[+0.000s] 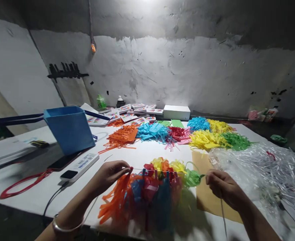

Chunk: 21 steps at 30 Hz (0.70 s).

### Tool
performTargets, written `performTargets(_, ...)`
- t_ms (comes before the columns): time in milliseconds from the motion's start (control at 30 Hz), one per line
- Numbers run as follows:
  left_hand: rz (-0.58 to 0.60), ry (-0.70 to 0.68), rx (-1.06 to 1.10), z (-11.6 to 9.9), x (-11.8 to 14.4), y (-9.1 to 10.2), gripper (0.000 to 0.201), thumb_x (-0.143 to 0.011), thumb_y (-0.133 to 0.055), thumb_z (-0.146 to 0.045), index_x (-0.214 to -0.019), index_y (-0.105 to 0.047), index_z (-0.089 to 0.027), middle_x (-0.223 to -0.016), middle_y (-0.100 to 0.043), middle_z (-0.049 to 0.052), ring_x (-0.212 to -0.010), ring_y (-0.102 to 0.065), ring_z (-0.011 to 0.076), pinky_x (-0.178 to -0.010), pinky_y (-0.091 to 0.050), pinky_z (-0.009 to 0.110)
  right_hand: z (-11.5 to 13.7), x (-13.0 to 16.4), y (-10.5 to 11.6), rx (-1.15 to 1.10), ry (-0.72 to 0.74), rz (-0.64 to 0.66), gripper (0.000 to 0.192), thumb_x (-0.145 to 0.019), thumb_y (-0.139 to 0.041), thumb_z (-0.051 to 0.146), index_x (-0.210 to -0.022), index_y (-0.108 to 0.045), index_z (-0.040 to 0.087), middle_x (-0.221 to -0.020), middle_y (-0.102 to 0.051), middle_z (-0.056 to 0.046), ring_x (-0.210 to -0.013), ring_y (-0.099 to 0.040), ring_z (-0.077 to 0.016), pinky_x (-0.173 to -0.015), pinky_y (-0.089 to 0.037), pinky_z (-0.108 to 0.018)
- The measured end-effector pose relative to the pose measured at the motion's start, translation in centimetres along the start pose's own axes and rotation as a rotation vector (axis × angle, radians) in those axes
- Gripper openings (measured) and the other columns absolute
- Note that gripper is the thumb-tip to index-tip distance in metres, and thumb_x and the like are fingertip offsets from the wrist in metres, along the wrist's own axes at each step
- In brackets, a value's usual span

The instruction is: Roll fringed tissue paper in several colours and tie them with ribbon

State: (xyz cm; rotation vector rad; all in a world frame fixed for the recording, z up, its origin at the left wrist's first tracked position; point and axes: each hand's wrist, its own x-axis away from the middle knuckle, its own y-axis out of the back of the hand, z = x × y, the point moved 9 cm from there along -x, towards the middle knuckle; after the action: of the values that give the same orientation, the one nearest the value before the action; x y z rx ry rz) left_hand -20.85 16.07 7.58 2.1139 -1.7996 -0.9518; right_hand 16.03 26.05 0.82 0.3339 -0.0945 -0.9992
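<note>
White and broad, the surface (pixel 147 155) ran from the near edge below the wrists back to a rough grey plastered wall (pixel 187 73). Closest in, the left hand (pixel 109 174) pinched one end of a thin string (pixel 137 169), and the right hand (pixel 224 187) pinched the other end, fingers pressed together. Between them hung a garland of fringed paper strips in orange, blue, red, yellow and green (pixel 152 190), dangling over the near edge. A brown paper sheet (pixel 207 197) lay under the right hand. Open room stayed just beyond the garland. To the right sprawled a heap of clear plastic wrappers (pixel 270 167); to the left lay a white power bank (pixel 80 166) and a red cord loop (pixel 21 184). Farther back stood a blue open-topped fabric bag (pixel 70 129), its contents hidden. Piles of cut coloured paper fringe (pixel 177 134) crossed the middle, and a flat white box (pixel 176 112) sat shut near the wall.
</note>
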Motion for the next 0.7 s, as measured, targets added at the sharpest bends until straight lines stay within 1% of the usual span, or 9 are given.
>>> performTargets(33,0.052,0.019,0.049,-0.3,0.5,-0.3,0.021,-0.082,-0.071,-0.039,-0.074,-0.078,-0.021,-0.067,-0.075,0.007,-0.062,-0.067,0.0207,-0.059,-0.050,0.024,0.7,0.7,0.6,-0.001,-0.001,-0.002,0.058,-0.091,-0.040,0.074,-0.078,-0.058,0.021,-0.051,-0.026,0.010,-0.045,-0.023,-0.0087,-0.043,-0.021,-0.022)
performTargets(100,0.167,0.041,0.133,-1.2,1.6,-1.0,0.023,-0.085,-0.068,-0.040,-0.076,-0.077,-0.020,-0.069,-0.073,0.007,-0.063,-0.065,0.0203,-0.060,-0.050,0.025,2.5,2.1,1.7,0.105,0.034,-0.010,0.055,-0.090,-0.048,0.071,-0.075,-0.064,0.021,-0.054,-0.041,0.004,-0.050,-0.038,-0.0106,-0.049,-0.031,-0.022)
performTargets(167,0.245,0.028,0.141,-2.5,2.5,-1.4,0.023,-0.088,-0.066,-0.038,-0.077,-0.075,-0.019,-0.070,-0.070,0.006,-0.064,-0.061,0.0190,-0.060,-0.048,0.025,4.4,3.3,2.4,0.245,0.100,-0.010,0.047,-0.091,-0.054,0.063,-0.074,-0.070,0.022,-0.073,-0.062,-0.005,-0.071,-0.058,-0.0177,-0.066,-0.045,-0.026)
performTargets(233,0.291,-0.023,0.102,-4.0,3.1,-1.9,0.023,-0.090,-0.064,-0.036,-0.077,-0.072,-0.018,-0.076,-0.068,0.007,-0.069,-0.059,0.0187,-0.065,-0.047,0.025,5.6,4.4,3.1,0.277,0.138,-0.033,0.043,-0.091,-0.055,0.061,-0.077,-0.073,0.024,-0.095,-0.070,-0.009,-0.093,-0.063,-0.0251,-0.083,-0.049,-0.031)
performTargets(333,0.315,-0.015,0.167,-5.2,3.8,-3.1,0.027,-0.094,-0.059,-0.041,-0.081,-0.066,-0.018,-0.079,-0.062,0.004,-0.068,-0.052,0.0160,-0.063,-0.043,0.024,5.2,5.5,3.6,0.227,0.065,-0.087,0.048,-0.088,-0.053,0.068,-0.080,-0.074,0.026,-0.094,-0.071,-0.009,-0.096,-0.064,-0.0275,-0.087,-0.050,-0.032)
performTargets(400,0.334,0.068,0.274,-5.3,4.5,-4.3,0.032,-0.095,-0.056,-0.048,-0.085,-0.063,-0.019,-0.071,-0.054,-0.001,-0.060,-0.042,0.0129,-0.055,-0.036,0.022,4.2,6.2,3.3,0.208,-0.018,-0.100,0.052,-0.085,-0.053,0.074,-0.077,-0.072,0.026,-0.076,-0.065,-0.007,-0.078,-0.062,-0.0236,-0.076,-0.051,-0.030)
performTargets(467,0.374,0.145,0.375,-5.4,5.4,-5.7,0.036,-0.093,-0.057,-0.054,-0.088,-0.063,-0.019,-0.067,-0.047,-0.004,-0.057,-0.034,0.0113,-0.050,-0.028,0.021,2.7,7.1,2.9,0.131,-0.111,-0.109,0.051,-0.082,-0.058,0.075,-0.077,-0.070,0.025,-0.062,-0.053,-0.002,-0.059,-0.051,-0.0173,-0.057,-0.045,-0.026)
performTargets(567,0.384,0.227,0.485,-5.4,6.2,-7.1,0.041,-0.087,-0.063,-0.059,-0.089,-0.065,-0.018,-0.062,-0.044,-0.006,-0.053,-0.028,0.0098,-0.047,-0.021,0.021,0.7,8.9,3.1,-0.064,-0.227,-0.234,0.048,-0.072,-0.072,0.071,-0.087,-0.071,0.026,-0.061,-0.045,0.001,-0.053,-0.037,-0.0131,-0.045,-0.032,-0.023)
performTargets(700,0.339,0.323,0.554,-4.4,6.4,-8.0,0.040,-0.077,-0.076,-0.054,-0.084,-0.073,-0.016,-0.062,-0.055,-0.004,-0.051,-0.032,0.0081,-0.047,-0.021,0.021,0.0,11.4,3.4,-0.192,-0.297,-0.387,0.055,-0.062,-0.080,0.071,-0.089,-0.072,0.025,-0.057,-0.034,0.005,-0.051,-0.027,-0.0088,-0.046,-0.020,-0.019)
